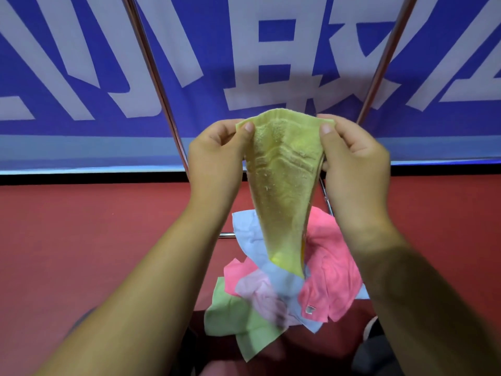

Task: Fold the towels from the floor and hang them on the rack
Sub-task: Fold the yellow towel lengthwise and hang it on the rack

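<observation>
The left arm point(130, 302) and right arm point(428, 299) were closest, bare, and cut off at the bottom edge. Dark shapes down there were too blurry to name. The left hand point(217, 156) pinched one top corner of the yellow towel point(282, 185), thumb on the near side. The right hand point(355, 158) pinched the other top corner the same way. The other fingertips were hidden behind the cloth. The towel was up in the air between the hands, in front of the rack point(156, 74). It was fluffy, with ridged bands across it, and it hung down to a narrow point. Its tip hid part of the pile on the red floor point(81, 226). In the pile lay a blue towel point(249, 234), a pink towel point(330, 261) with a small shiny tag point(310, 309), a green towel point(233, 316) and a blurry pale towel point(260, 291), all crumpled and overlapping. The rack showed as two shiny metal poles with their tops cut off, and a low bar mostly hidden. Behind it hung a blue banner point(81, 50) with big white shapes.
</observation>
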`<state>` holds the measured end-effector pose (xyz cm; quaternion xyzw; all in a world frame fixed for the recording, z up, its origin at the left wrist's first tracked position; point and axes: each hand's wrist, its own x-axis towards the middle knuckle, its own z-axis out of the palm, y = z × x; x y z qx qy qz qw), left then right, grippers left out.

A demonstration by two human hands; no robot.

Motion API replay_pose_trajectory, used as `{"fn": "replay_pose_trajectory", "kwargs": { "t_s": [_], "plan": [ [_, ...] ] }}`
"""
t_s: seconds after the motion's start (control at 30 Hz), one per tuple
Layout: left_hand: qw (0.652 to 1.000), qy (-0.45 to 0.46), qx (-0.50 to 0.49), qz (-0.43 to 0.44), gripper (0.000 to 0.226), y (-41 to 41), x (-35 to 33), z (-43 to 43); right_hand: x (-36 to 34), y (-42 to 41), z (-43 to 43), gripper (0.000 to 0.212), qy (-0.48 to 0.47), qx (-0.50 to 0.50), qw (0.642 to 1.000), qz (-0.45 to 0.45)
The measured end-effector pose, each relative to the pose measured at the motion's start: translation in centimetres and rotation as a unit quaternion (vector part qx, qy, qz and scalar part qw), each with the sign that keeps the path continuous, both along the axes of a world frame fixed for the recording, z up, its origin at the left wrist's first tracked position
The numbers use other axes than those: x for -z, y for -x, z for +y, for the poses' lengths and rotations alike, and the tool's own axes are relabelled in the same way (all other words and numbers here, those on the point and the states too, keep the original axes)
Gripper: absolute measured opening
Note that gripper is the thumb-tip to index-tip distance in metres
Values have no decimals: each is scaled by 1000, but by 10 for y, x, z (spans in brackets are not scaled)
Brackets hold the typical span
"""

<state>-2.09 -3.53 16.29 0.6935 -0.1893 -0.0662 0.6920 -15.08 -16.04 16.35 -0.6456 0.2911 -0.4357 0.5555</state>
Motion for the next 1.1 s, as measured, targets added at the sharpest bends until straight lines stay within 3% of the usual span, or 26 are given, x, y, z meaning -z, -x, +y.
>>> {"fn": "replay_pose_trajectory", "kwargs": {
  "t_s": [0.5, 0.7, 0.83, 1.1],
  "plan": [
    [997, 16, 72, 11, 11, 43, 2, -18, 1, -7, 33, 20, -31, -36, 999, -16],
    [994, -9, 104, -21, 23, 47, 9, -23, 6, -6, 33, 26, -9, -36, 999, -4],
    [991, -26, 126, -26, 46, 46, 11, -24, 8, -6, 29, 34, 6, -40, 999, 11],
    [993, 18, 119, 8, 21, 37, 9, -20, 12, -2, 22, 41, -16, -98, 995, 20]
  ]
}}
